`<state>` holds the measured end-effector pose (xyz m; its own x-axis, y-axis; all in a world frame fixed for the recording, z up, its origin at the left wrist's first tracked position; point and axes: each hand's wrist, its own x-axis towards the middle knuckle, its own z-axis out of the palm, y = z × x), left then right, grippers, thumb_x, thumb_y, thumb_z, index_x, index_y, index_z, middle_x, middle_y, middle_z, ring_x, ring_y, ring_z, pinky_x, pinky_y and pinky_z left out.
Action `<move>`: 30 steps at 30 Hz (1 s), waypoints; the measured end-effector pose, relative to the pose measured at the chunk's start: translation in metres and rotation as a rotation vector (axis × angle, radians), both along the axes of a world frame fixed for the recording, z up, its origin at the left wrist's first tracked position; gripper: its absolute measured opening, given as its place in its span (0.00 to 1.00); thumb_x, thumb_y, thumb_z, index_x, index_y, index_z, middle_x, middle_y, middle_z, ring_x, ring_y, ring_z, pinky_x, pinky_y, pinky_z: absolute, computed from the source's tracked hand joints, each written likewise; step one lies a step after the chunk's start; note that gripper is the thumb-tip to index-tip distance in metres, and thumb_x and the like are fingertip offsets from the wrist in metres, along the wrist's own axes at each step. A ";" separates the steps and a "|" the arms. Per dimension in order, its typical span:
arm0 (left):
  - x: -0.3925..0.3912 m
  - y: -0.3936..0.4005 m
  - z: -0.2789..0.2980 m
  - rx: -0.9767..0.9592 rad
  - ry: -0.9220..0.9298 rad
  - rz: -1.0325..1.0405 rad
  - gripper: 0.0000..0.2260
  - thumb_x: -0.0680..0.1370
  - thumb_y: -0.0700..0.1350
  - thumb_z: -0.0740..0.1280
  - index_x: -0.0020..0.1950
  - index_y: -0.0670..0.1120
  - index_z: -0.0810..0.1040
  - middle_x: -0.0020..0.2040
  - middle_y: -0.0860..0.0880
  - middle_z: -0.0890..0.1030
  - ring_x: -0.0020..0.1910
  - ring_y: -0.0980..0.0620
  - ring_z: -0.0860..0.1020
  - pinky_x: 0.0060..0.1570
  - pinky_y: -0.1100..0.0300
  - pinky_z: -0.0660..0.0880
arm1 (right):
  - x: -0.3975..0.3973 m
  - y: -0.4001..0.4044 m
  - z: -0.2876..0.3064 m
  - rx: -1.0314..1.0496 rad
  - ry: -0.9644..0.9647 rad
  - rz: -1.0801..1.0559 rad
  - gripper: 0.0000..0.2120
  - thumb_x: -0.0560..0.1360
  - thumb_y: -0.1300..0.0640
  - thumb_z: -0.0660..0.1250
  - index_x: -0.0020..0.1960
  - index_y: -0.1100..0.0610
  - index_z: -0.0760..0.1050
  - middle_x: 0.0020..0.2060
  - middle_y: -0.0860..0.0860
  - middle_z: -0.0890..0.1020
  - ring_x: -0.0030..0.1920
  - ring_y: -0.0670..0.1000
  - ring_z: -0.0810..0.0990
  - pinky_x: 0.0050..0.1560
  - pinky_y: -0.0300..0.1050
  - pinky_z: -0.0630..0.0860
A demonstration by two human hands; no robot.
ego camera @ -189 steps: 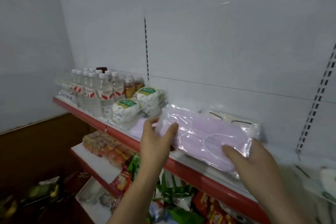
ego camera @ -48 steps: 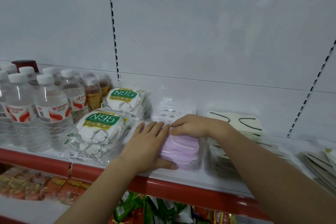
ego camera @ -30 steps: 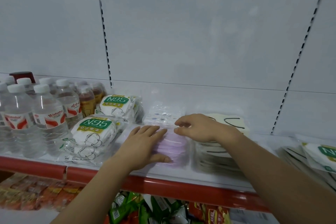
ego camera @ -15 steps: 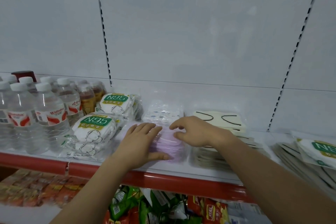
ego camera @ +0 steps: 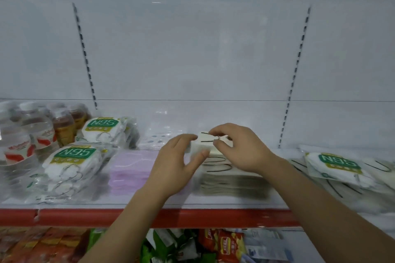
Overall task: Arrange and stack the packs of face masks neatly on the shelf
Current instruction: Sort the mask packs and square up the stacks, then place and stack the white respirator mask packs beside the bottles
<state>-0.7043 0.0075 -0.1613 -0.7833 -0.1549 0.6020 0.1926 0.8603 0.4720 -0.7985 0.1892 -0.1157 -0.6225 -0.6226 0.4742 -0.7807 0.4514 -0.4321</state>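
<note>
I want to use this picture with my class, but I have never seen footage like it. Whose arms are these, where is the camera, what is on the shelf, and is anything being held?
The camera sits on a person's head and looks forward and down, so the two bare arms reaching in from below are that person's own. There is no machine here.

The left hand and the right hand meet over a stack of cream mask packs with black ear loops, and together they pinch the top cream pack, lifted a little at its left end.

On the white shelf with its red front edge, from left to right: water bottles, N95 mask packs, a pile of purple mask packs, the cream stack, and more N95 and cream packs lying loosely at the right. Snack packets show on the shelf below.
</note>
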 end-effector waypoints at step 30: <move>-0.161 0.351 -0.024 0.097 -0.534 0.254 0.26 0.76 0.61 0.66 0.70 0.49 0.70 0.60 0.48 0.81 0.59 0.47 0.77 0.50 0.57 0.72 | -0.120 0.363 -0.089 0.370 -0.006 -0.199 0.26 0.76 0.45 0.61 0.73 0.43 0.68 0.63 0.47 0.78 0.60 0.52 0.77 0.57 0.49 0.76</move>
